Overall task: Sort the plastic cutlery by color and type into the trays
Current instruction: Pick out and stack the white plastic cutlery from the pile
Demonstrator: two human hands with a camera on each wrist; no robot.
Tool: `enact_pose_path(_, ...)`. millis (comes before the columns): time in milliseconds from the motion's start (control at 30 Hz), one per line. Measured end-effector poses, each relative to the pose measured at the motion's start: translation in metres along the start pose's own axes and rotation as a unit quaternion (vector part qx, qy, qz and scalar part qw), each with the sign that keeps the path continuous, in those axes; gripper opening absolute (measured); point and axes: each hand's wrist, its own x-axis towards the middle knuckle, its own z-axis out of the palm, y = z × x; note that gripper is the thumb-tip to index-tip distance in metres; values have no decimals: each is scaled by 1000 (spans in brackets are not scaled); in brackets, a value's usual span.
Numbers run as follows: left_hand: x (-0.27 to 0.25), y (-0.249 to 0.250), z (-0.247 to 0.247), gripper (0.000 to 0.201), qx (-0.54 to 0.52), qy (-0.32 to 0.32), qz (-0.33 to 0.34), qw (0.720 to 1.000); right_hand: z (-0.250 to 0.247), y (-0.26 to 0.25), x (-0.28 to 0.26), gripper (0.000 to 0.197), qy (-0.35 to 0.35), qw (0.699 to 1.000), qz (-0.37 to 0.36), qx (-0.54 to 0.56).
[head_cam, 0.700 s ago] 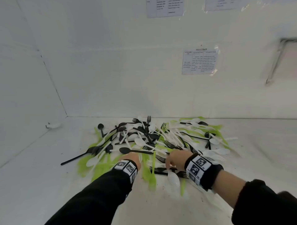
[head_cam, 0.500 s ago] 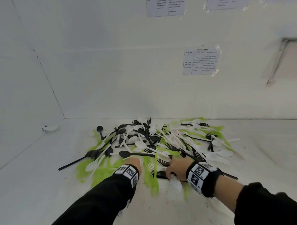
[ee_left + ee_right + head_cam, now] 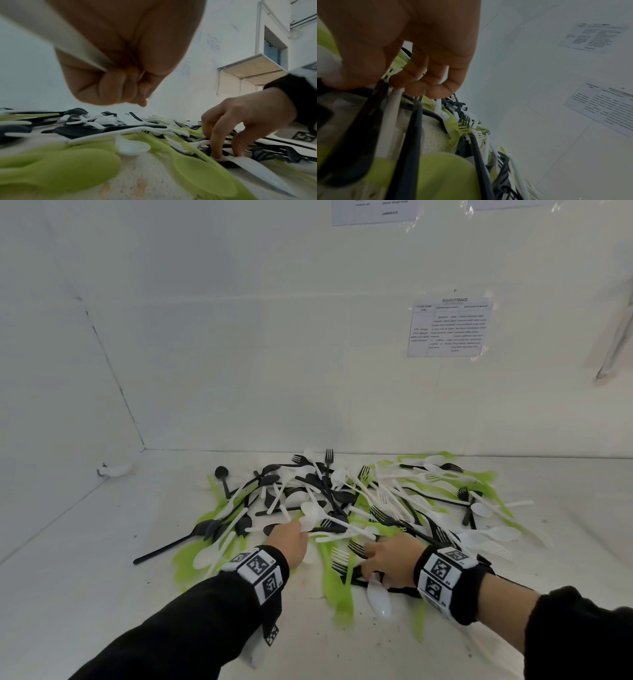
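Note:
A mixed pile of black, white and lime-green plastic forks and spoons (image 3: pixel 359 501) lies on the white table (image 3: pixel 102 559). My left hand (image 3: pixel 294 534) is at the pile's near edge. In the left wrist view it (image 3: pixel 130 86) is a fist gripping a white utensil handle (image 3: pixel 68 44); which kind of utensil is hidden. My right hand (image 3: pixel 376 563) reaches down at the near right. Its fingertips (image 3: pixel 217 155) pinch the handle of a white spoon (image 3: pixel 378 597) that still lies on the table. Black handles (image 3: pixel 412 128) lie beside those fingers. No tray is in view.
White walls close the table at the back and left, meeting at a corner (image 3: pixel 144 446). A small white object (image 3: pixel 116 470) lies near that corner. Paper sheets (image 3: pixel 448 326) hang on the back wall. Bare table shows to the left of the pile and in front of it.
My left hand has edged forward a little into the pile. The right hand has stayed at the near edge on the white spoon. The head view has shifted slightly.

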Motion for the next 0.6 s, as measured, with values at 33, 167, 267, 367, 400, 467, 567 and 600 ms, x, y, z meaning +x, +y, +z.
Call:
enact_pose_path(33, 1, 1, 0, 39, -3, 11, -1, 1000, -1, 1, 0, 37, -3, 1000, -5, 4)
enact_pose_path(167, 7, 7, 4, 39, -11, 48, -4, 999, -9, 4, 1, 29, -14, 999, -20, 23)
enact_pose_path(267, 16, 5, 7, 33, -24, 59, -10, 998, -14, 12, 2, 26, 51, 991, -10, 127)
enact_pose_path(367, 25, 3, 8, 29, -46, 63, -8, 997, -18, 21, 4, 27, 144, 950, 32, 274)
enact_pose_path(400, 27, 2, 7, 28, -58, 62, -10, 996, -20, 23, 4, 27, 169, 940, 49, 294)
enact_pose_path(467, 31, 0, 4, 28, -85, 69, -7, 994, -24, 26, 7, 21, 210, 928, 78, 298)
enact_pose_path(567, 35, -5, -1, 25, -121, 89, 7, 989, -29, 29, 11, 6, 239, 895, 107, 360)
enact_pose_path(600, 36, -6, -3, 25, -125, 87, 10, 988, -30, 29, 12, 7, 250, 880, 113, 388)
